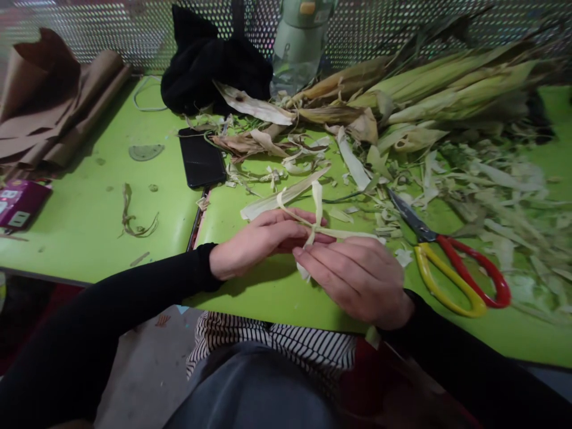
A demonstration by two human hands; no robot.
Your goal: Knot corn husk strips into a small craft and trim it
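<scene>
Pale corn husk strips (317,205) cross one another between my two hands, just above the green table. My left hand (272,233) is closed on the strips from the left, thumb on top. From the right, my right hand (357,271) pinches the lower end of a strip, which hangs down below the fingertips. One strip loops up toward the left and another sticks straight up. A further strip runs rightward over my right hand. Behind my fingers a wider piece of husk (286,196) lies flat. The scissors (440,244), one handle red and one yellow, lie partly open right of my right hand.
Whole corn husks (429,89) and many scraps (504,196) cover the back and right of the green table (89,238). A phone (202,158), a black cloth (214,68) and a bottle (300,42) stand or lie farther back. Brown paper (58,107) and a purple box (22,204) are left.
</scene>
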